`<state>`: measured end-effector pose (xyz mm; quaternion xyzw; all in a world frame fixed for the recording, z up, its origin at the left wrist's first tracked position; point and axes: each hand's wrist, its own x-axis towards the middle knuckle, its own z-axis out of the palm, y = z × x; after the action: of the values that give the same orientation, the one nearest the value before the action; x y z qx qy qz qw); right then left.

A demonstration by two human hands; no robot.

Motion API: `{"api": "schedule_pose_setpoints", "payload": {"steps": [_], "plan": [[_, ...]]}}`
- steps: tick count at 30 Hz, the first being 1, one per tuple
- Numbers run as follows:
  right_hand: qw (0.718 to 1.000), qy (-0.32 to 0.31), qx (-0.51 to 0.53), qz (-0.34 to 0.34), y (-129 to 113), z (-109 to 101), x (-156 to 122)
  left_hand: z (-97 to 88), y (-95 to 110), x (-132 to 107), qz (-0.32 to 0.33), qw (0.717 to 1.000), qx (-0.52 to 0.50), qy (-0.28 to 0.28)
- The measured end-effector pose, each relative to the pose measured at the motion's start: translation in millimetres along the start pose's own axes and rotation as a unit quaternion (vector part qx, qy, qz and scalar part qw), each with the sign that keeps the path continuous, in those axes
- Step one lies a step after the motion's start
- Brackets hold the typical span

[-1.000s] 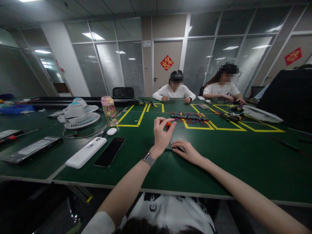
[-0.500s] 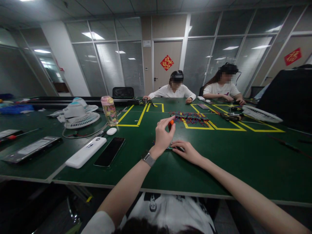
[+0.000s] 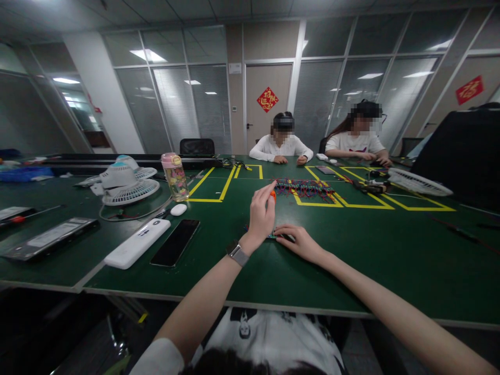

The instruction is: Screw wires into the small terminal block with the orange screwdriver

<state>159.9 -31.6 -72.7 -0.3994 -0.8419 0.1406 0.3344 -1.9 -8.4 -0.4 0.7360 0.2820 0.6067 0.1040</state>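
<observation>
My left hand, with a watch on its wrist, is closed around the orange handle of an upright screwdriver. Its shaft and tip are hidden behind the hand. Below it, a small green circuit board lies on the table, largely covered by my left hand. The fingertips of my right hand grip the board's right end, with the hand resting on the tabletop. Just beyond my hands lies a row of similar small boards with red and blue wires.
On the left are a black phone, a white power bank, a white oval case, a drink bottle and a white fan. Yellow tape marks the green table. Two people sit opposite.
The fingers of my left hand have turned around the handle, and less of it shows. My right hand stays put. A person opposite has drawn one hand back from the black cables.
</observation>
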Motion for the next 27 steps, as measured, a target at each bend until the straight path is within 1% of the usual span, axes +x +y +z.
{"api": "schedule_pose_setpoints", "payload": {"steps": [3,8,12,14,18,22,27], "plan": [[1.0,0.001,0.001,0.002,-1.5,-0.4,0.2,1.6,-0.6,-0.1,0.001,1.0,0.023,0.008],[1.0,0.0,-0.004,0.006,-1.4,0.4,0.6,2.8,-1.1,-2.2,0.041,0.996,0.076,0.016],[1.0,0.005,-0.004,-0.001,0.4,1.1,0.8,2.2,-0.7,-3.6,0.033,0.993,0.106,0.03],[1.0,0.005,-0.004,-0.003,1.2,1.2,0.9,1.5,0.0,-3.6,0.024,0.994,0.1,0.027],[1.0,0.001,-0.001,-0.005,2.3,1.3,0.7,-0.3,0.8,-2.6,0.011,0.997,0.071,0.001],[1.0,0.003,0.002,-0.001,2.1,1.3,0.6,-0.8,-0.7,-1.3,0.019,0.998,0.047,-0.023],[1.0,-0.001,0.001,0.004,0.9,0.7,0.5,1.5,-2.5,-0.3,0.025,0.999,0.035,-0.017]]}}
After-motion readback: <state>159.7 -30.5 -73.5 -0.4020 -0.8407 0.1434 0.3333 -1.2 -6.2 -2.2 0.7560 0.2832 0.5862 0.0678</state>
